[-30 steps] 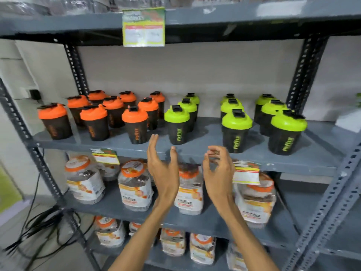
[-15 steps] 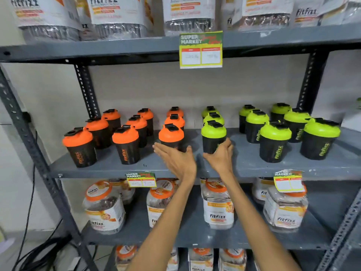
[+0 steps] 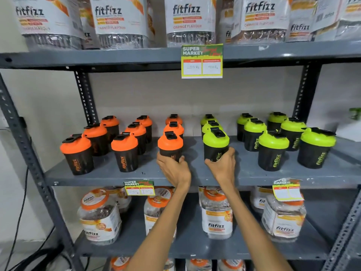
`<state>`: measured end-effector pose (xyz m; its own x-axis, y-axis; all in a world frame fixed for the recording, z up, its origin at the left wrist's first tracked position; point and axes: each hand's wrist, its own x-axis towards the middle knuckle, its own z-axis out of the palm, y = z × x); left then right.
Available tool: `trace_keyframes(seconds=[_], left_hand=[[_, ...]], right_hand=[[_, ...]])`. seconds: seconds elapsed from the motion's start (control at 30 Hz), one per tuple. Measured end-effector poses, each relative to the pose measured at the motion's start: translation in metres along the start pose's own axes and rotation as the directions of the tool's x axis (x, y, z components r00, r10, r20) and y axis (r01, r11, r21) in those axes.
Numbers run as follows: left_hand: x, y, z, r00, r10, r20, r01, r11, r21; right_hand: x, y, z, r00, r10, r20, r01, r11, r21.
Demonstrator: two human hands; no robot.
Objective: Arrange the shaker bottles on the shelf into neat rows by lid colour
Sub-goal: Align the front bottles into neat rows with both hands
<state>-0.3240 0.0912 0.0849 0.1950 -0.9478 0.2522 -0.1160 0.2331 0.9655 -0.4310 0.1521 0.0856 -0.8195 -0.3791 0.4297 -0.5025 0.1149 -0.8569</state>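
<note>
Now wrapping both bottles instead of just reaching: left grip point(image 3: 173, 169) closing round orange bottle point(image 3: 170, 146), right grip point(image 3: 221, 165) closing round green bottle point(image 3: 215, 146), both standing on shelf point(image 3: 109, 173) heading their columns. Best sliding each straight, keeping upright, lining up with fronts left and right of grips.
</note>
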Motion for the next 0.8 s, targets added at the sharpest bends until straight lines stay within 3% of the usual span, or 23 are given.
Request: trace_keyframes(seconds=[0.37,0.8], left_hand=[[-0.001,-0.005,-0.02,0.989,0.066,0.133,-0.055,0.995,-0.08],[-0.01,-0.001,-0.019,0.985,0.08,0.154,-0.073,0.996,-0.048]], right_hand=[[-0.01,0.007,-0.019,0.999,-0.038,-0.002,0.038,0.999,0.012],[-0.016,0.012,-0.013,0.999,-0.047,0.009,0.047,0.999,-0.014]])
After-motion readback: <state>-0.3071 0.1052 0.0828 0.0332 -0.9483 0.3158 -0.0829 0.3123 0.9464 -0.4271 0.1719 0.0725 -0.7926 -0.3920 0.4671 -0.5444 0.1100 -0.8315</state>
